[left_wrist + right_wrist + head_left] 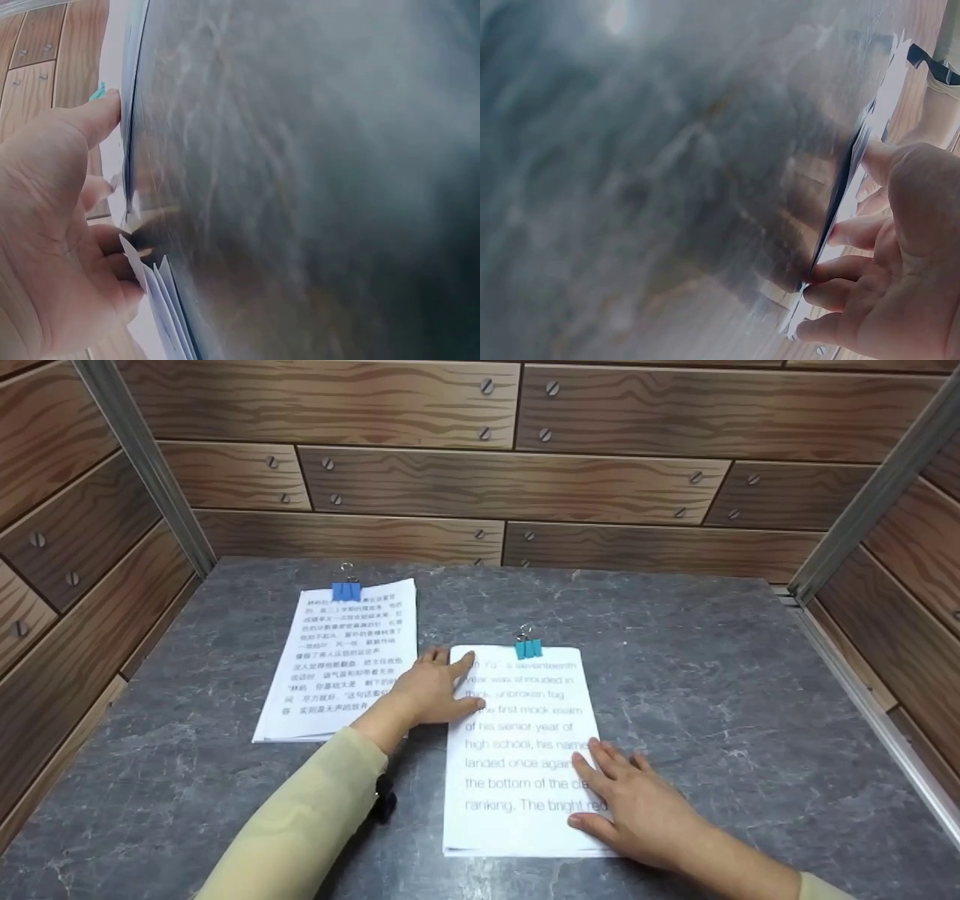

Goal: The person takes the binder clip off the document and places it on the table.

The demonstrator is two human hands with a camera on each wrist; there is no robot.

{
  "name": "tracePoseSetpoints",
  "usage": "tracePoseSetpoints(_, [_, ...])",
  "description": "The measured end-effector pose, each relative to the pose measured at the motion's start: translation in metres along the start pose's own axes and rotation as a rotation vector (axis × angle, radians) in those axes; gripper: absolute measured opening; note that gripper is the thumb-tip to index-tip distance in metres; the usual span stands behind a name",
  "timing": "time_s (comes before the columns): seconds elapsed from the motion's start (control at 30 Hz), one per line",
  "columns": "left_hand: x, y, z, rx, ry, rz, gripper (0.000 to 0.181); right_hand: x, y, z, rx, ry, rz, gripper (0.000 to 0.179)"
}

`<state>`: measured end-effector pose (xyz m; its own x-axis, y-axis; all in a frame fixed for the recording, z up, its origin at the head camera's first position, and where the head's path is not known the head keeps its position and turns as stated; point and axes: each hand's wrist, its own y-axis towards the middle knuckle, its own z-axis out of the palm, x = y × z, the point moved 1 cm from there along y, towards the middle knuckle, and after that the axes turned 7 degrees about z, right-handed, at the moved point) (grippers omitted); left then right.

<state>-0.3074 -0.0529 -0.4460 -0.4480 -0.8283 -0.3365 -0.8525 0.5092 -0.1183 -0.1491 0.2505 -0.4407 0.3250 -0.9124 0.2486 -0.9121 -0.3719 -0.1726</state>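
A stack of white sheets with large English print (pixel 517 727) lies on the grey table, a teal binder clip (pixel 528 649) on its top edge. My left hand (pixel 427 690) rests at its upper left edge, thumb and index finger touching the top sheet. The other left fingers lie close to a second stack with Chinese print (pixel 337 660), held by a blue binder clip (pixel 346 591). Lower down, my right hand (pixel 645 810) rests spread over the right edge of the English stack, covering the ends of some lines. Both wrist views show the hands (pixel 60 187) (pixel 907 255) along paper edges.
The dark marbled table (pixel 720 682) extends right of the stacks. Wood-patterned panels (pixel 480 480) stand behind and on both sides, with metal posts (pixel 142 465) at the corners. A black band (pixel 385 795) sits by the left wrist.
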Motion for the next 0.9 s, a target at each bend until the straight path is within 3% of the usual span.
tracePoseSetpoints(0.5, [-0.0035, 0.0007, 0.0009, 0.028, 0.056, -0.018, 0.081, -0.0012, 0.0013, 0.0007, 0.015, -0.002, 0.004, 0.087])
tracePoseSetpoints(0.9, [-0.0047, 0.0, 0.0008, 0.011, 0.0, -0.025, 0.081, -0.0004, 0.0005, 0.0003, 0.007, 0.016, 0.006, 0.087])
